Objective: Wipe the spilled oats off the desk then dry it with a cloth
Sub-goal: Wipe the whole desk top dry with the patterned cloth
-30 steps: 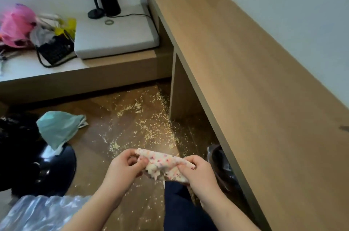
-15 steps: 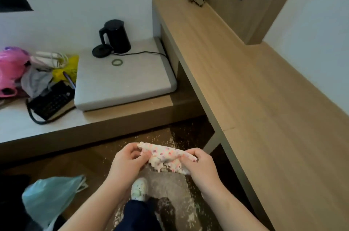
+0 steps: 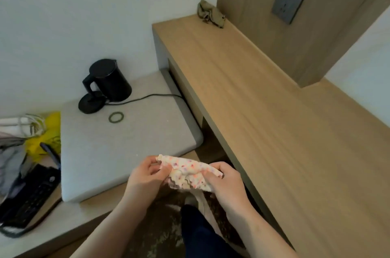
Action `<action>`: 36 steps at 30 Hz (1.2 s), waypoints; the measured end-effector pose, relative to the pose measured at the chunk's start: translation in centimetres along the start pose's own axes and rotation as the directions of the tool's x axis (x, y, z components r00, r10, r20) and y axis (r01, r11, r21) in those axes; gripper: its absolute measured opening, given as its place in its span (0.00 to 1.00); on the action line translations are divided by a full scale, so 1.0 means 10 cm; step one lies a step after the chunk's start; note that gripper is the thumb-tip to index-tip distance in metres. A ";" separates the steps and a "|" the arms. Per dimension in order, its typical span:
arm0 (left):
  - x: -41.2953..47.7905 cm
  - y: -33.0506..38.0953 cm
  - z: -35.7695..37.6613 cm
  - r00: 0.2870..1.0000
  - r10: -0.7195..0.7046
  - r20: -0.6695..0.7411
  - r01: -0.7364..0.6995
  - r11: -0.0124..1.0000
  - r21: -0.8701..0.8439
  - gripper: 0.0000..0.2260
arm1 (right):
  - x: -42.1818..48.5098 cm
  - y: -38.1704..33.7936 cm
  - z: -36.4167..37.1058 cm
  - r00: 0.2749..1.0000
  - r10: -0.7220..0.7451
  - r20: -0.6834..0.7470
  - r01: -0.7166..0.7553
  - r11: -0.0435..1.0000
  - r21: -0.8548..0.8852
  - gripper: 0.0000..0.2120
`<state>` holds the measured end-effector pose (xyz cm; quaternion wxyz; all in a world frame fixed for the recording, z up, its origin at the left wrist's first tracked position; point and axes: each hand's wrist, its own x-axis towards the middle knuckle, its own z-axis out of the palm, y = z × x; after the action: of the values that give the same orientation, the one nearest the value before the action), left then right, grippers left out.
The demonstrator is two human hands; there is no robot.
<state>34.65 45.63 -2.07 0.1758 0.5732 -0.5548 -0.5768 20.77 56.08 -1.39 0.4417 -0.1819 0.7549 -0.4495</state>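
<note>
Head view. Both hands are raised in front of the body, beside the near edge of the worktop (image 3: 274, 131) and above the floor. The left hand (image 3: 145, 175) pinches one end of a spotted cloth (image 3: 185, 171) between thumb and curled fingers. The right hand (image 3: 223, 181) grips the other end, so the cloth hangs bunched between them, clear of the worktop.

No oats can be made out on the wooden surface in view, though motion blur softens the picture. Pale grains, probably the oats (image 3: 168, 226), lie scattered on the floor by the person's feet.

A crumpled olive rag (image 3: 211, 14) sits at the far end of the worktop, against the wall panel under a socket (image 3: 288, 5). On the lower bench to the left, a black kettle (image 3: 107, 80) and a green ring (image 3: 116, 117) rest on a grey pad (image 3: 118, 148).

Judged from this, the wiping looks largely done. The cloth seems to be in the course of being shaken out or refolded, and the drying pass across the worktop is not yet begun. Whether the surface is wet cannot be told.
</note>
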 end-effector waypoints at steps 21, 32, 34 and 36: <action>3.08 2.09 0.03 0.992 0.041 0.122 -0.011 0.972 -0.236 0.06 | 2.62 -2.03 0.53 0.956 -0.051 -0.288 0.139 0.946 0.293 0.09; 4.50 2.89 0.37 0.992 0.121 0.043 -0.121 0.993 0.002 0.07 | 4.20 -2.83 0.38 0.902 -0.116 -0.416 0.176 0.979 0.107 0.11; 4.77 3.08 0.48 0.979 0.204 0.008 -0.204 0.976 0.080 0.07 | 4.54 -3.02 0.32 0.882 -0.161 -0.443 0.212 0.975 0.068 0.13; 5.01 3.25 0.57 0.962 0.273 -0.017 -0.269 0.955 0.128 0.11 | 4.83 -3.19 0.27 0.838 -0.238 -0.490 0.297 0.954 0.044 0.13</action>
<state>1.61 -4.42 0.35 0.2266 0.5113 -0.6600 -0.5016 -7.09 5.33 0.57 0.1837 -0.1422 0.7795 -0.5818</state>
